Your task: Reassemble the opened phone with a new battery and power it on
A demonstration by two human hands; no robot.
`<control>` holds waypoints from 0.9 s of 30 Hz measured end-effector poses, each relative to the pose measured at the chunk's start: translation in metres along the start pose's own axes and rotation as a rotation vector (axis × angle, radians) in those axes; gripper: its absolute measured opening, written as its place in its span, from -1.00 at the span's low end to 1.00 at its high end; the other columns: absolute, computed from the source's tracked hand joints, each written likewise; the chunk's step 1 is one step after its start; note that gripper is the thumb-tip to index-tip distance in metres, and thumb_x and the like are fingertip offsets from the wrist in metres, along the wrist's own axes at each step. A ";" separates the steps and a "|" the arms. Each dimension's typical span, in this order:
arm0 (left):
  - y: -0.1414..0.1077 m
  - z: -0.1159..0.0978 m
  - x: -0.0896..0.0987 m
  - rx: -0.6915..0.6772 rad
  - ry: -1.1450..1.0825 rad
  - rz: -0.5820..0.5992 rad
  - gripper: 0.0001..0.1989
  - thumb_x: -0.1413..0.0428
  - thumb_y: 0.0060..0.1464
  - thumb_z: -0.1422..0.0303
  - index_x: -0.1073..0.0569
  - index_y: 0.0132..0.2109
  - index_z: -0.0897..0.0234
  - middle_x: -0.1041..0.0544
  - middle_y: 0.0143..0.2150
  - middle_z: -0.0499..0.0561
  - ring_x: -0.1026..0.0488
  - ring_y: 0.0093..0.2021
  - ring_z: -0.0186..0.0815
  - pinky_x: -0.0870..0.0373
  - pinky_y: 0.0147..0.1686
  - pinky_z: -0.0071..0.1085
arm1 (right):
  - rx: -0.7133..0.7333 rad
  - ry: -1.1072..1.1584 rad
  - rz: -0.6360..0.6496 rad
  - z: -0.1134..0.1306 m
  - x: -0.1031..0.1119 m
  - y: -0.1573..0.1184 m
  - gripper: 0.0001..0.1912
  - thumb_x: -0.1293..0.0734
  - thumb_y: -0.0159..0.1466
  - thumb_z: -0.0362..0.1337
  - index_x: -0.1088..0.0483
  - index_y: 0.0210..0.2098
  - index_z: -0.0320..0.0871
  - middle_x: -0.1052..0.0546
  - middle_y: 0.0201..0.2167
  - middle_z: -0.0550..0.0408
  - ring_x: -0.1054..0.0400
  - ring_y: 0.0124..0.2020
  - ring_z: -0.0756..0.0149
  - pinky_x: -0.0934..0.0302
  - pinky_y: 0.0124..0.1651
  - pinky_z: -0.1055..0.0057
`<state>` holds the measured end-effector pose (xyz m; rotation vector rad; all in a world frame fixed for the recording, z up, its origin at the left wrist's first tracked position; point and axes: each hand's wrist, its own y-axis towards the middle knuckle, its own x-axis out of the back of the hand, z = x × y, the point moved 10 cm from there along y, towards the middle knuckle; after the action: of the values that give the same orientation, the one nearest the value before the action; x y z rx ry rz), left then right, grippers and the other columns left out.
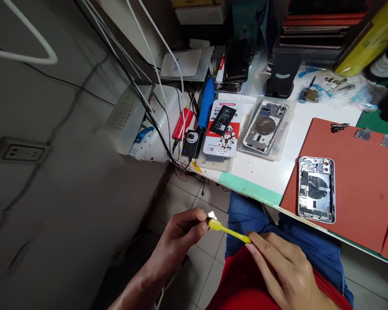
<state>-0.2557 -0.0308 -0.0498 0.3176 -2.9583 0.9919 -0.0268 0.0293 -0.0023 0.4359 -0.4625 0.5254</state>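
My left hand (184,230) pinches a small dark part with a bright, shiny piece (212,215) at its end. In my right hand (283,262) is the handle of a yellow brush-like tool (233,233), held between thumb and fingers. The tool's rounded head is at the small part, near my left fingertips; whether they touch is unclear. Both hands are over the floor, in front of the desk edge. An opened phone housing (317,189) with exposed inner parts lies on the reddish-brown mat (358,185) at the right.
A second phone housing (265,126) rests in a clear tray. Left of it are a battery (223,120) on a white and red package, a black device (192,144), a red tool (183,123) and a blue tool (206,103). White cables (171,54) hang at the left.
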 end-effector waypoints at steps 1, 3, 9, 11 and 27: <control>0.000 0.000 0.000 0.004 -0.021 -0.003 -0.55 -0.32 0.22 0.03 -0.43 -0.42 0.27 -0.16 -0.50 -0.16 -0.01 -0.47 -0.43 0.02 -0.48 -0.42 | -0.020 -0.021 -0.001 -0.003 0.002 0.002 -0.69 -0.31 0.49 -0.46 -0.52 0.18 -0.25 -0.59 -0.31 -0.03 -0.53 -0.40 0.27 -0.49 -0.32 0.39; 0.001 0.002 -0.003 0.038 -0.134 -0.013 -0.53 -0.36 0.18 0.06 -0.39 -0.45 0.27 -0.13 -0.52 -0.18 0.01 -0.49 -0.45 0.04 -0.49 -0.44 | -0.085 -0.083 -0.058 -0.010 0.011 0.003 -0.73 -0.33 0.49 -0.46 -0.53 0.13 -0.26 -0.60 -0.29 -0.05 -0.54 -0.38 0.28 -0.50 -0.27 0.39; 0.007 0.016 -0.027 0.255 -0.686 -0.054 -0.50 -0.52 -0.05 0.21 -0.31 -0.44 0.24 -0.11 -0.60 -0.27 0.17 -0.59 -0.55 0.19 -0.61 -0.51 | 0.087 -0.008 -0.106 0.008 0.006 -0.005 -0.60 -0.38 0.41 -0.58 -0.48 0.21 -0.28 -0.63 -0.21 -0.11 -0.52 -0.28 0.24 -0.48 -0.22 0.35; 0.006 0.019 -0.030 0.295 -0.734 -0.087 -0.52 -0.55 -0.11 0.24 -0.37 -0.40 0.25 -0.13 -0.60 -0.29 0.19 -0.61 -0.57 0.21 -0.62 -0.52 | 0.099 -0.019 -0.109 0.008 -0.005 -0.008 -0.58 -0.38 0.40 -0.59 -0.47 0.23 -0.32 -0.62 -0.24 -0.11 -0.49 -0.29 0.24 -0.46 -0.23 0.32; 0.001 0.017 -0.029 0.329 -0.761 -0.101 -0.49 -0.58 -0.18 0.23 -0.38 -0.38 0.26 -0.10 -0.61 -0.31 0.18 -0.60 -0.57 0.19 -0.62 -0.52 | 0.068 0.028 -0.085 -0.004 -0.002 -0.001 -0.47 -0.38 0.39 -0.61 -0.44 0.31 -0.23 -0.64 -0.16 -0.10 -0.55 -0.23 0.21 -0.51 -0.20 0.33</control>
<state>-0.2266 -0.0347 -0.0665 1.0522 -3.3150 1.6509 -0.0266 0.0300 -0.0064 0.5110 -0.3981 0.4655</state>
